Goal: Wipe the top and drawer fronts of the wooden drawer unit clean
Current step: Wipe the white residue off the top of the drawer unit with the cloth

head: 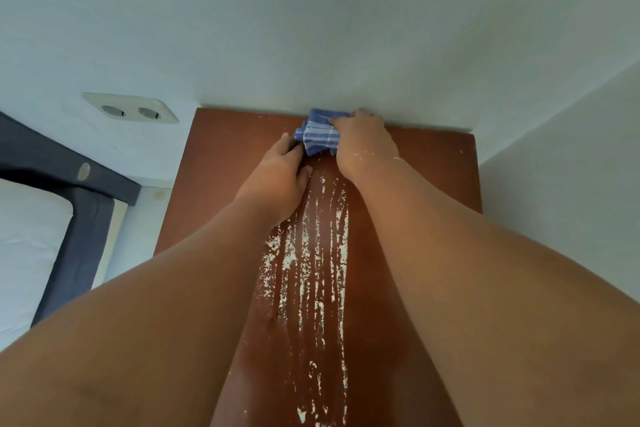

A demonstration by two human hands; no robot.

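Observation:
The red-brown top of the wooden drawer unit [221, 149] runs from the bottom of the view to the white wall. White powdery streaks [311, 260] run lengthwise down its middle. My right hand [363, 142] grips a bunched blue-and-white checked cloth [320, 133] at the far edge, against the wall. My left hand [277, 180] lies palm down on the top just left of the cloth, its fingertips touching the cloth's near corner. White specks stick to my right wrist. The drawer fronts are hidden from this angle.
A double wall socket [133, 109] sits on the wall to the left. A bed with a dark frame [79, 236] and white mattress [24, 246] stands at the left. A side wall [571, 166] closes in the unit's right edge.

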